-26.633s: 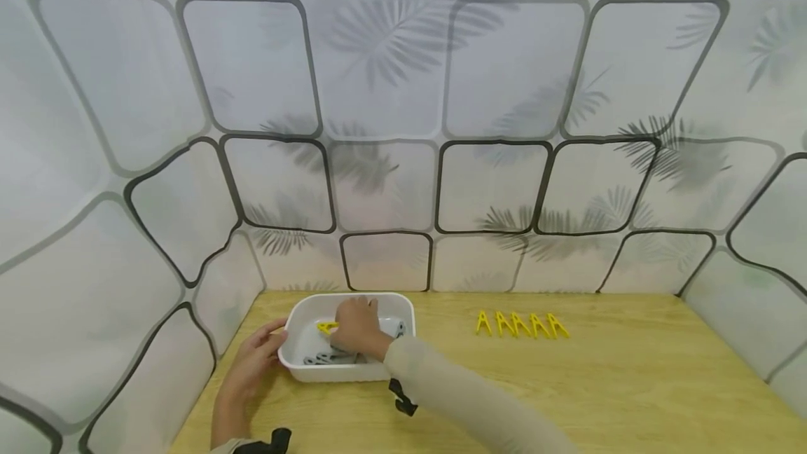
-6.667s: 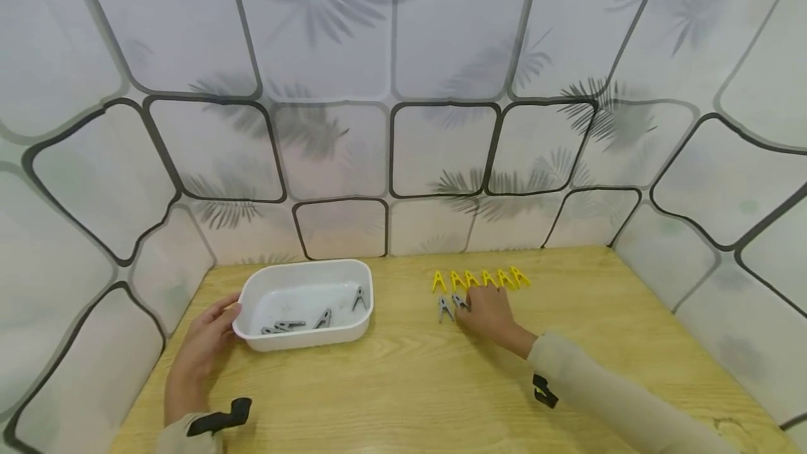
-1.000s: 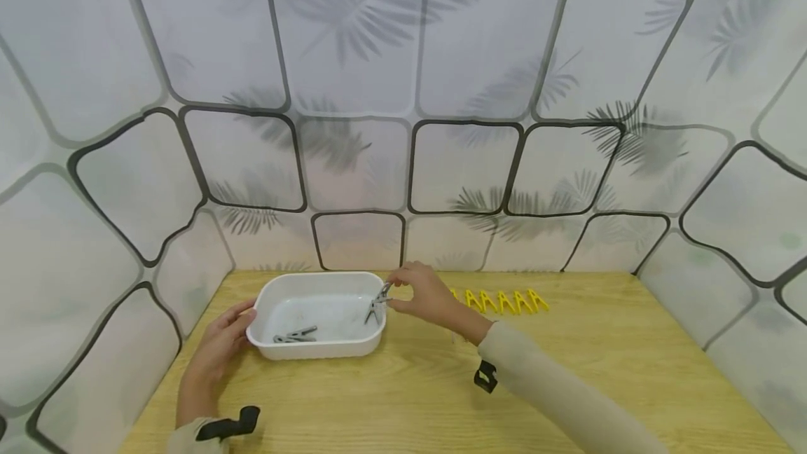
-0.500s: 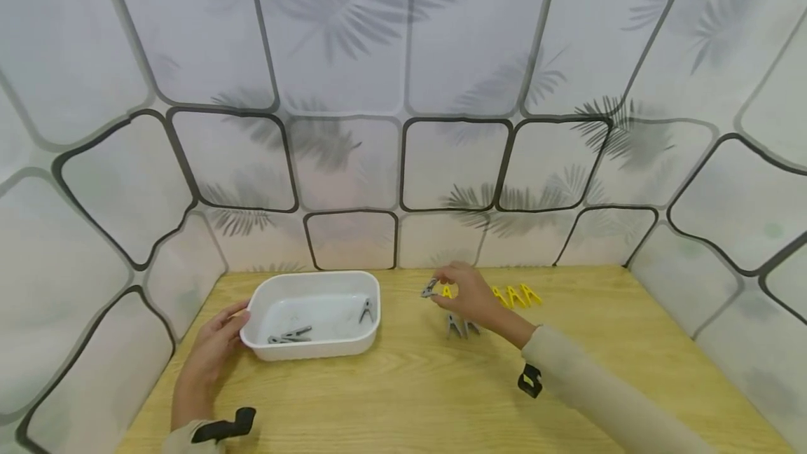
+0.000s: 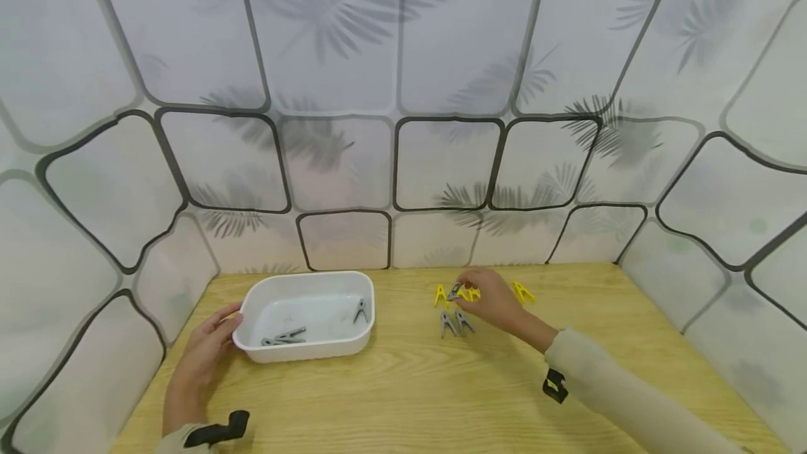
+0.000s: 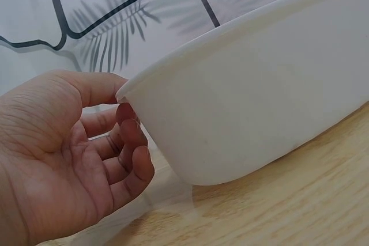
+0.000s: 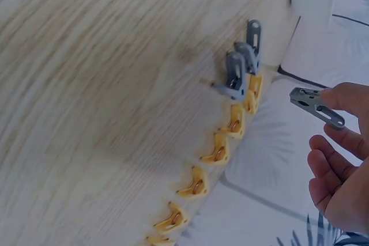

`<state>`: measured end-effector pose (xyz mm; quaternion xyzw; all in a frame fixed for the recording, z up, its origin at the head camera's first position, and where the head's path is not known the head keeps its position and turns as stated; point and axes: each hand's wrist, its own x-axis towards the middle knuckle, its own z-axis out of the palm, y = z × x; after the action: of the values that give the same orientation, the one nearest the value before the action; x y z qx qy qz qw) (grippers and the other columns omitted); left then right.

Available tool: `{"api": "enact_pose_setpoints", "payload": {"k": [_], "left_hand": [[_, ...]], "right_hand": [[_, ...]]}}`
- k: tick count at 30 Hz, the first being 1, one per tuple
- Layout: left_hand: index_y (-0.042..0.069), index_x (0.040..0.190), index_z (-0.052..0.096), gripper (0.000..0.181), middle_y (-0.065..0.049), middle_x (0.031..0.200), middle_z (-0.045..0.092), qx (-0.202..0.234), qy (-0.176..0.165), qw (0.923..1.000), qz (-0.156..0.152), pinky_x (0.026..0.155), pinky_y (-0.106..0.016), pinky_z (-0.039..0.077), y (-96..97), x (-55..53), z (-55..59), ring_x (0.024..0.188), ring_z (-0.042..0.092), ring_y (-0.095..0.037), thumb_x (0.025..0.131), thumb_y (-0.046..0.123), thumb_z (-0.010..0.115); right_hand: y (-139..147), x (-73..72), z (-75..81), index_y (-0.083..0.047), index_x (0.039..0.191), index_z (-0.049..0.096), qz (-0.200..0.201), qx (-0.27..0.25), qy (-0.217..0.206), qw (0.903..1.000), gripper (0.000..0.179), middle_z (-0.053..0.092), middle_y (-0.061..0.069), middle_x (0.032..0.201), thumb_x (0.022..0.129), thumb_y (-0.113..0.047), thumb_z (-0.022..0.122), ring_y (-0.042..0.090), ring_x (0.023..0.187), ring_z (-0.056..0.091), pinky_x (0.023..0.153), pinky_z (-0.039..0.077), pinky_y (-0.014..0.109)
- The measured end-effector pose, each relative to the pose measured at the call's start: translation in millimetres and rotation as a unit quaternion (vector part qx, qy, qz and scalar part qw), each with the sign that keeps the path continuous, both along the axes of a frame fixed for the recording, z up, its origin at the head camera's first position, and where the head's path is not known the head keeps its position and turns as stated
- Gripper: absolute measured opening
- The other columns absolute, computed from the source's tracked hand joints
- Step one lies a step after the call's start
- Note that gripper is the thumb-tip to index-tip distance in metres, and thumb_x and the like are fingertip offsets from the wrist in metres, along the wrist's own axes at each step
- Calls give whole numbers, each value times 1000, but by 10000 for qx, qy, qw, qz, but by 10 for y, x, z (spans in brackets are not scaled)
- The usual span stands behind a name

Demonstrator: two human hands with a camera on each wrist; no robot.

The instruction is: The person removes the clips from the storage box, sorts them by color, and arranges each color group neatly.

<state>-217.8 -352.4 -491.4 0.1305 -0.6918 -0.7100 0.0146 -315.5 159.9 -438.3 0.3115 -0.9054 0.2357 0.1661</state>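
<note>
My left hand (image 5: 204, 349) holds the left end of a white plastic basin (image 5: 305, 350); in the left wrist view the thumb lies on the rim and the fingers curl below it. My right hand (image 5: 494, 300) pinches a grey clothespin (image 7: 317, 108) between thumb and fingers, raised over the table. Two grey clothespins (image 5: 448, 324) stand side by side just in front of a row of yellow clothespins (image 5: 440, 296), part of which the right hand hides in the head view. Inside the basin, one grey clothespin (image 5: 360, 310) leans at the right and others (image 5: 284, 337) lie near the front.
The wooden table (image 5: 391, 405) reaches back to a patterned curtain wall (image 5: 340, 240) that also closes in both sides. The basin stands on the table's left part, the clothespin rows right of its middle.
A yellow clothespin joined the row, then two grey ones were set before it. Within the last second my right hand carried another grey clothespin from the basin rightward. The left hand stays at the basin.
</note>
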Motion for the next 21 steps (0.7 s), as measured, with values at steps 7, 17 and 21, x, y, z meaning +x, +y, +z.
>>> {"api": "enact_pose_setpoints", "payload": {"k": [7,17,21], "left_hand": [[45,106,63,12,31,97,62,-112,39,9999,-31,82,-16,52,1,12,6,92,60,5,102,33,63],[48,98,63,16,30,96,63,43,-75,10000,-6,81,-15,52,21,26,34,90,60,3,102,33,63],[48,94,64,20,28,94,64,55,-20,10000,0,78,-16,52,41,19,39,88,61,3,103,30,62]], "right_hand": [[207,20,-67,-6,100,72,-410,98,93,9991,24,67,7,89,80,-12,86,18,80,56,72,49,38],[393,78,-230,-6,100,72,-834,232,-462,9952,23,65,11,89,83,-15,84,20,79,55,68,46,35],[418,89,-301,-6,98,71,-907,190,-545,9942,21,65,11,90,84,-16,83,22,80,57,69,47,36]]}}
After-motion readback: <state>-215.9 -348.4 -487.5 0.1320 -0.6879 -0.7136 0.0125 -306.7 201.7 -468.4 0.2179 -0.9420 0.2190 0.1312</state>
